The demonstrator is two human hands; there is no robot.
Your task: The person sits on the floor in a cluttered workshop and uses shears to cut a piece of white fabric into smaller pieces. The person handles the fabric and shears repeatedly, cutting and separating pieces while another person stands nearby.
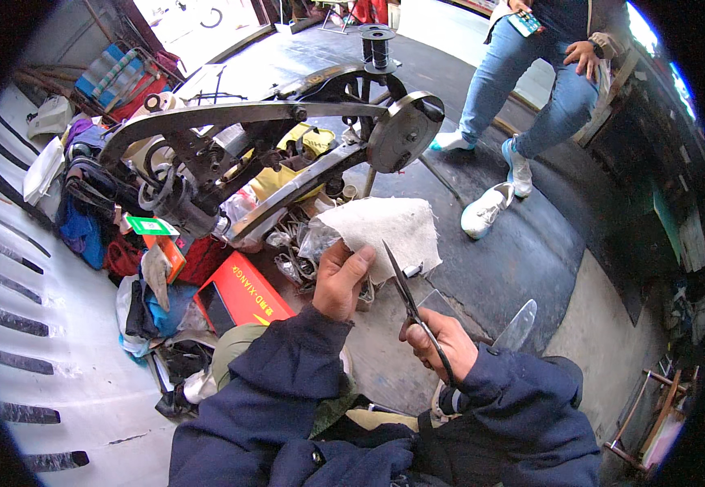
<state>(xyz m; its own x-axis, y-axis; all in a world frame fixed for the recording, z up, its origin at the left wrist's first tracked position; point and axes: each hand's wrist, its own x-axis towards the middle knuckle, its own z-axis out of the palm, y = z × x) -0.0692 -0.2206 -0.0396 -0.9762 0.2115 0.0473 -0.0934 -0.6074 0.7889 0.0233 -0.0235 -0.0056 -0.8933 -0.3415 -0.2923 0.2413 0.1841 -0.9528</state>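
Note:
My left hand (pixel 340 280) pinches the near left edge of a piece of off-white cloth (pixel 393 231), holding it up in front of me. In my right hand (pixel 441 345) is a pair of dark scissors (pixel 408 302), its handles partly hidden by my fingers. The blades point up and away, their tips at the near part of the cloth; whether they touch it I cannot tell. Just beyond the cloth stands a hand-cranked metal sewing machine (pixel 287 118) with a round wheel (pixel 405 134) and a spool of dark thread (pixel 377 50) on top.
A red box (pixel 243 292) lies left of my hands, beside a heap of bags and cloths (pixel 137 300). A seated person (pixel 523 77) at the far right holds a phone; a loose white shoe (pixel 486 211) lies by their feet. A wooden frame (pixel 653 414) stands at the lower right.

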